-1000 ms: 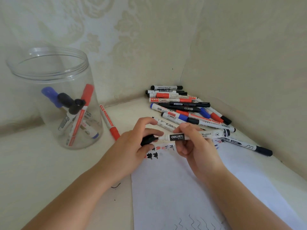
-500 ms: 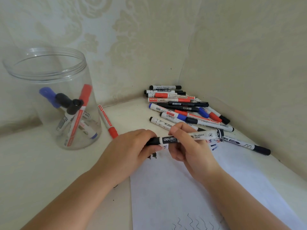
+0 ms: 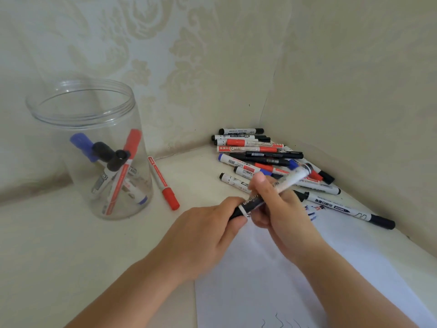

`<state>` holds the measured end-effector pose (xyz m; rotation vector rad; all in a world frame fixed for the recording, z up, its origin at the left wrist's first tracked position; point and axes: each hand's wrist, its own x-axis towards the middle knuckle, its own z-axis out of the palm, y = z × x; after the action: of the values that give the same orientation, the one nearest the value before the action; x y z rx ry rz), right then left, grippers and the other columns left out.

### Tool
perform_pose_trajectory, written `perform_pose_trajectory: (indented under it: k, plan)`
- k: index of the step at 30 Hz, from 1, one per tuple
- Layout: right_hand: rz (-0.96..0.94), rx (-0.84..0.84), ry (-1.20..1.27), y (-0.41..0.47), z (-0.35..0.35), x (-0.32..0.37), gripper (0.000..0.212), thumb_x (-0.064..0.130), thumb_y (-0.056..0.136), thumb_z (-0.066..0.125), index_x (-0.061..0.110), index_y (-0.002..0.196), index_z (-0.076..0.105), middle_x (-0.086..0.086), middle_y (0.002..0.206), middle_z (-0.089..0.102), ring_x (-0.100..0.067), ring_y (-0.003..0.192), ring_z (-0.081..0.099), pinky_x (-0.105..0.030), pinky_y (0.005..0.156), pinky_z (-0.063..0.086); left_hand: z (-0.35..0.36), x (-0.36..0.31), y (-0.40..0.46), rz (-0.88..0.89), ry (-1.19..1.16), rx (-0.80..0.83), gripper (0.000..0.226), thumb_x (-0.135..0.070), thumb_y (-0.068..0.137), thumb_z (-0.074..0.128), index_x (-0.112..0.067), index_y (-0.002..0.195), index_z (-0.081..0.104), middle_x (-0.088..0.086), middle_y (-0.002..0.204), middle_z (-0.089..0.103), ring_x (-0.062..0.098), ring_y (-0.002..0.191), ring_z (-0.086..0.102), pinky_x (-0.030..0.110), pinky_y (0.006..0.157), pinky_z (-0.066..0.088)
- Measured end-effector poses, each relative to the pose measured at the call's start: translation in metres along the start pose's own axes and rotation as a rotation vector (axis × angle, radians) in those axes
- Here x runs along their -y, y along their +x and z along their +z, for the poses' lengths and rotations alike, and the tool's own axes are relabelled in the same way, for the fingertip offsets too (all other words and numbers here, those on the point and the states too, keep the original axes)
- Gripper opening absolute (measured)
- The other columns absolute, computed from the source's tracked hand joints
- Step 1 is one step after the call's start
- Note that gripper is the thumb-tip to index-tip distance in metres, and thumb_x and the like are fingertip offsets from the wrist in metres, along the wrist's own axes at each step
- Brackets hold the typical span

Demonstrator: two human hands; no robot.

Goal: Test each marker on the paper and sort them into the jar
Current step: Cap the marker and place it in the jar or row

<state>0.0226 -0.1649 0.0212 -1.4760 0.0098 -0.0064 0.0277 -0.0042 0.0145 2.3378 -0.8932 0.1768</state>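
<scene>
Both hands hold one black-capped white marker (image 3: 287, 182) above the far end of the white paper (image 3: 272, 275). My left hand (image 3: 208, 233) grips its black cap end. My right hand (image 3: 276, 209) pinches the barrel, whose far end tilts up to the right. A clear jar (image 3: 82, 110) stands at the left with several markers inside. A pile of markers (image 3: 257, 155) lies in the corner behind my hands.
A red marker (image 3: 163, 183) lies on the table beside the jar. Another black marker (image 3: 345, 208) lies along the right wall. Ink scribbles (image 3: 312, 210) mark the paper's far end. Walls close the table at the back and right.
The cap has been pressed back onto the marker by my left hand. The marker has tilted, its far end rising to the right, and both hands shifted slightly right.
</scene>
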Motion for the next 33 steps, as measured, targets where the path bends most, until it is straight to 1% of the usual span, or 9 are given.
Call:
perform_pose_trajectory:
  k: [2,6,9,15,18,21,26,29,33]
  plan:
    - [-0.003,-0.077,-0.154,0.004,-0.01,0.002,0.055,0.063,0.071,0.062,0.011,0.09,0.057,0.007,0.051,0.047,-0.008,0.045,0.035,-0.018,0.047,0.032,-0.006,0.006,0.003,-0.065,0.015,-0.141,0.035,-0.039,0.092,0.029,-0.043,0.127,0.03,-0.009,0.043,0.038,0.01,0.04,0.04,0.026,0.043,0.031]
    - [-0.194,-0.331,-0.803,0.008,-0.035,-0.008,0.006,0.024,0.088,0.061,0.027,0.093,0.062,0.011,0.073,0.055,0.001,0.062,0.05,-0.012,0.059,0.037,-0.022,0.032,0.003,-0.277,0.215,-0.34,0.035,-0.028,0.089,0.036,-0.038,0.117,0.055,-0.007,0.035,0.033,0.01,0.033,0.034,0.025,0.039,0.026]
    - [-0.247,-0.289,-1.198,0.011,-0.043,-0.018,0.024,0.017,0.089,0.059,0.015,0.112,0.066,0.0,0.104,0.061,-0.017,0.1,0.052,-0.018,0.081,0.033,-0.019,0.044,0.004,-0.372,0.352,-0.324,0.027,-0.031,0.09,0.041,-0.034,0.11,0.06,-0.001,0.044,0.051,0.022,0.042,0.041,0.026,0.043,0.026]
    - [-0.246,-0.208,-1.477,0.015,-0.034,-0.02,0.029,0.025,0.092,0.055,0.017,0.119,0.064,-0.004,0.107,0.063,-0.025,0.099,0.049,-0.032,0.086,0.034,-0.007,0.051,0.007,-0.456,0.486,-0.196,0.045,-0.063,0.085,0.034,-0.042,0.121,0.051,-0.007,0.082,0.069,0.021,0.08,0.064,0.024,0.045,0.024]
    - [-0.335,-0.266,-1.311,0.012,-0.032,-0.015,0.025,0.019,0.09,0.058,0.014,0.113,0.066,-0.003,0.102,0.065,-0.02,0.095,0.053,-0.024,0.08,0.036,-0.004,0.053,0.01,-0.47,0.52,-0.198,0.058,-0.069,0.082,0.027,-0.039,0.13,0.042,-0.003,0.082,0.068,0.023,0.079,0.064,0.024,0.045,0.025]
    - [-0.187,-0.332,-0.768,0.008,-0.031,-0.008,0.014,0.024,0.09,0.058,0.025,0.103,0.065,0.008,0.082,0.061,0.003,0.066,0.053,-0.008,0.056,0.039,-0.002,0.052,0.013,-0.478,0.533,-0.189,0.064,-0.067,0.083,0.018,-0.035,0.137,0.03,0.002,0.084,0.068,0.026,0.079,0.063,0.026,0.043,0.023]
    - [0.052,-0.168,-0.058,0.002,-0.023,-0.002,0.007,0.009,0.089,0.059,0.009,0.095,0.062,-0.007,0.081,0.069,-0.013,0.068,0.062,-0.021,0.056,0.049,-0.009,0.044,0.011,-0.409,0.443,-0.277,0.054,-0.056,0.088,0.025,-0.032,0.136,0.033,-0.003,0.062,0.062,0.022,0.057,0.057,0.025,0.043,0.027]
    - [0.055,-0.063,0.016,-0.001,-0.019,0.0,0.008,0.003,0.083,0.065,0.009,0.083,0.061,-0.002,0.066,0.059,-0.012,0.058,0.053,-0.021,0.053,0.047,-0.009,0.031,0.007,-0.218,0.169,-0.301,0.043,-0.051,0.088,0.033,-0.029,0.119,0.052,-0.013,0.058,0.053,0.009,0.052,0.049,0.024,0.044,0.035]
    - [0.039,0.109,0.067,-0.006,-0.011,0.001,0.012,0.004,0.071,0.064,0.011,0.08,0.06,-0.007,0.066,0.058,-0.017,0.06,0.054,-0.024,0.055,0.048,0.001,0.009,0.005,-0.032,-0.034,-0.121,0.044,-0.056,0.089,0.034,-0.026,0.115,0.054,-0.009,0.093,0.056,0.008,0.085,0.053,0.032,0.073,0.046]
